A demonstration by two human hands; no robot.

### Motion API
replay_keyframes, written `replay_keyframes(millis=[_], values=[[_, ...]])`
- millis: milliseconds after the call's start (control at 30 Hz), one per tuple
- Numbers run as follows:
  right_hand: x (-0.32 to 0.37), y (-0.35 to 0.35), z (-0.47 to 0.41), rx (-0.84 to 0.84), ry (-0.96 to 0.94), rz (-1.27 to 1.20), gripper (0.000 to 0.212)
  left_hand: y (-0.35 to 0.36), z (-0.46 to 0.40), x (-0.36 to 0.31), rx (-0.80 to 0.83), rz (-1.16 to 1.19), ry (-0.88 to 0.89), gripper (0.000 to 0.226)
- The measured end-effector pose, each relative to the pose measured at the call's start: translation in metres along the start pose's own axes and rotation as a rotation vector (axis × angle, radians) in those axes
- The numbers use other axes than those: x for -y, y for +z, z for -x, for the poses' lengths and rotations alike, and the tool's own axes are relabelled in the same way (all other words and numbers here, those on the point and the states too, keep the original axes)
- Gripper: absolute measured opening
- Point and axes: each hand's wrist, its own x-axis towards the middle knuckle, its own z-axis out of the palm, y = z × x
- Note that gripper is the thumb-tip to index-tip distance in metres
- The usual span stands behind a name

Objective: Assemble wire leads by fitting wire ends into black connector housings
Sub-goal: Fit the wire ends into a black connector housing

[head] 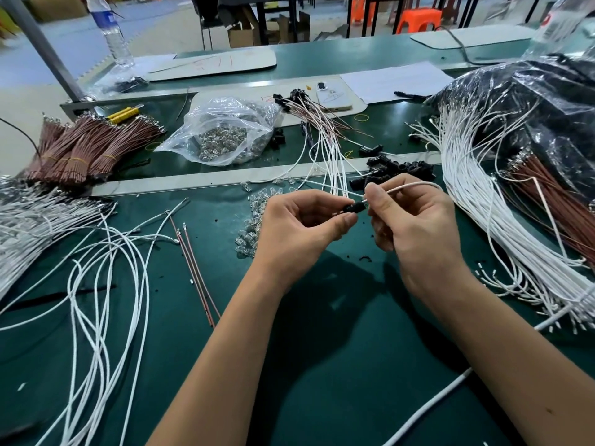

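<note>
My left hand (302,226) pinches a small black connector housing (352,208) between thumb and fingers above the green bench. My right hand (415,220) grips a white wire (409,187) near its end, and the tip meets the housing's right side. The wire arcs away to the right toward a large fan of white wires (483,220). A pile of loose black housings (399,170) lies just behind my hands. Finished leads with black housings (309,107) lie farther back.
Clear LED bulbs (254,214) are scattered left of my left hand. Loose white wires (106,268) and two brown wires (196,272) lie at the left. Brown wire bundles (87,146), a plastic bag of bulbs (222,136), a phone (333,94) and a water bottle (111,30) stand farther back.
</note>
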Motion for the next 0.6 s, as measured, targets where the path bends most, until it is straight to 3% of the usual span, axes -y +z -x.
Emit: replay_keyframes(millis=[333,600], values=[[0.004,0.0,0.0,0.116,0.086,0.06,0.021,0.002,0.001,-0.003,-0.013,0.017,-0.063,0.011],[0.015,-0.026,-0.018,-0.097,0.177,-0.47,0.013,-0.044,0.001,-0.018,0.181,-0.025,-0.168,0.017]])
